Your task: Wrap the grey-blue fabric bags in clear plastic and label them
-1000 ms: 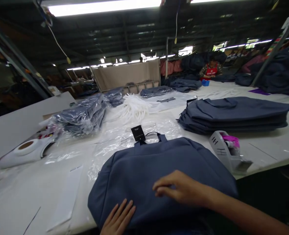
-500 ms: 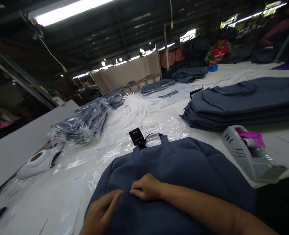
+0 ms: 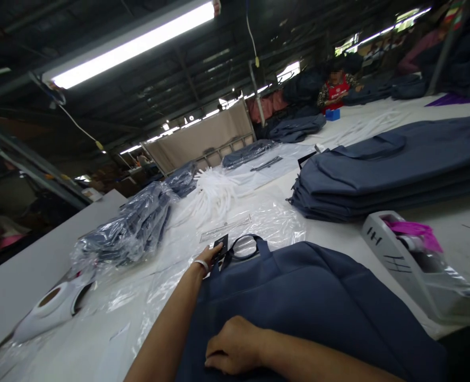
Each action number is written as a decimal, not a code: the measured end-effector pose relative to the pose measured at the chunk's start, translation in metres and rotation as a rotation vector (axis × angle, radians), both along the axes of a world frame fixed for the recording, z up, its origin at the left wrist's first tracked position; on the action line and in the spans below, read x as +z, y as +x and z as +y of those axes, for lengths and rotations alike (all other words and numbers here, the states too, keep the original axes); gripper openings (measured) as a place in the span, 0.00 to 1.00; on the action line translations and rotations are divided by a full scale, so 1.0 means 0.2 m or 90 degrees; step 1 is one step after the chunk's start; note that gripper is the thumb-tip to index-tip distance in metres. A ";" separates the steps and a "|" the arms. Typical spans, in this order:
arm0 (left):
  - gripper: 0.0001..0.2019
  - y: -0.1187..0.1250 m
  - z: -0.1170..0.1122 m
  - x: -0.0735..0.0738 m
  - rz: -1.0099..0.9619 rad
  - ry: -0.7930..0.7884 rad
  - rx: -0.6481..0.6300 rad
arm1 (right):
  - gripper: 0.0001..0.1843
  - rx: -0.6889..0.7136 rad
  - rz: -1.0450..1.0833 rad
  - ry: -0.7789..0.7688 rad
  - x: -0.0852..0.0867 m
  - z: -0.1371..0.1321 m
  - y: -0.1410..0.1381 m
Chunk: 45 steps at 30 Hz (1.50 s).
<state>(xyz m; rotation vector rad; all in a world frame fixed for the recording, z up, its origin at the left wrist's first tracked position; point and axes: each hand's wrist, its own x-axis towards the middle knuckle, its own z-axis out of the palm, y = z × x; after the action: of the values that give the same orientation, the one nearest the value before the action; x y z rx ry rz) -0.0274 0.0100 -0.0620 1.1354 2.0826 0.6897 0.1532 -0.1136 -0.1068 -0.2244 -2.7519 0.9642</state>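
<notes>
A dark blue fabric bag (image 3: pixel 298 297) lies flat in front of me, its handle at the far edge. My left hand (image 3: pixel 210 255) reaches to that edge and grips a black hang tag (image 3: pixel 224 245), the thumb on top of it. A thin dark cord loop (image 3: pixel 235 257) shows beside the tag and the handle strap (image 3: pixel 265 253). My right hand (image 3: pixel 235 345) rests on the bag's near part with curled fingers; what they hold, if anything, is hidden.
Clear plastic sheets (image 3: pixel 275 223) lie beyond the bag. A grey marked box (image 3: pixel 398 265) and stacked blue bags (image 3: pixel 390 175) are at the right. Wrapped bags (image 3: pixel 127 228), a white roll (image 3: pixel 48 307) and white strips (image 3: pixel 213 193) lie leftward. A co-worker (image 3: pixel 334 93) sits far back.
My left hand has moved forward from the bag's near left side and taken hold of the hang tag. My right hand stays curled on the bag. The camera view has shifted.
</notes>
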 end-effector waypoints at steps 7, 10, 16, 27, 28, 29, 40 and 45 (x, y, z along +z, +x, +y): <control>0.14 -0.17 -0.03 0.04 -0.228 0.009 0.177 | 0.17 -0.003 0.007 0.009 0.05 0.00 0.03; 0.12 -0.24 -0.08 0.17 -0.262 0.046 0.221 | 0.14 -0.009 0.046 -0.013 0.05 0.02 0.04; 0.08 -0.22 -0.33 0.34 -0.253 0.192 0.284 | 0.13 -0.197 0.285 -0.277 0.04 0.08 0.02; 0.29 0.25 -0.94 -0.03 -0.251 0.187 0.263 | 0.23 -0.283 0.322 -0.030 0.00 0.13 0.03; 0.31 0.25 -0.95 -0.03 -0.241 0.164 0.242 | 0.23 -0.260 0.276 -0.014 -0.01 0.13 0.03; 0.33 0.24 -0.96 -0.01 -0.195 0.129 0.203 | 0.23 -0.244 0.238 0.000 -0.02 0.12 0.03; 0.23 0.02 -0.40 0.24 0.233 0.037 -0.062 | 0.25 -0.245 0.157 0.083 0.00 0.09 0.05; 0.30 0.11 -0.03 0.24 0.046 0.009 -0.164 | 0.22 -0.224 0.158 0.100 0.03 0.10 0.06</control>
<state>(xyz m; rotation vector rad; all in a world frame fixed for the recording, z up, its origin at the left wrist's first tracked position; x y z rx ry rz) -0.0052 0.0033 -0.0136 1.4242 1.9455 0.5475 0.1651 -0.0937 -0.1014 -0.5053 -2.4350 0.6346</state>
